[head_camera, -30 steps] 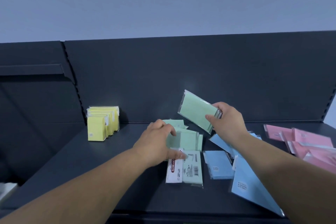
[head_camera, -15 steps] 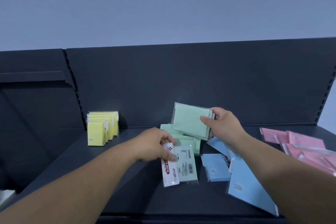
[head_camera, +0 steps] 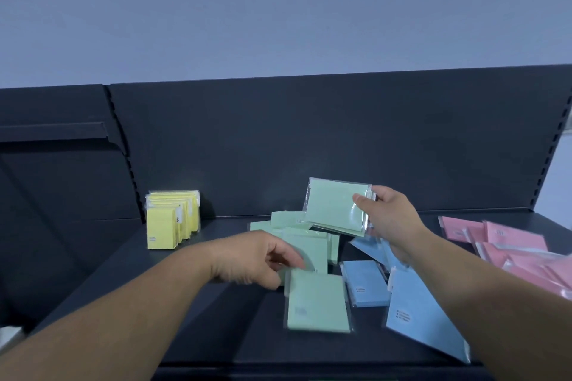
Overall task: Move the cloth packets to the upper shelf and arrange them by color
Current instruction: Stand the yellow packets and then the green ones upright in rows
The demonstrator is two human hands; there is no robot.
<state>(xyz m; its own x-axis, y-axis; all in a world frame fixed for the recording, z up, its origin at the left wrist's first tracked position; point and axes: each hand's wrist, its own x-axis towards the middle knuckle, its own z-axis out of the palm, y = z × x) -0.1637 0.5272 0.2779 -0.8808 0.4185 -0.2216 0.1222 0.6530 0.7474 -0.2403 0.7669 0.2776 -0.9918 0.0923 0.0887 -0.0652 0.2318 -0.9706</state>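
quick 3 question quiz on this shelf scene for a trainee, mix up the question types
1. True or false: the yellow packets stand upright at the left end of the shelf.
2. What does the right hand hold up?
A. a pink packet
B. a green packet
C. a blue packet
3. Fill in: the pink packets lie to the ___ of the blue packets.

Key: 1 true; 2 B; 3 right
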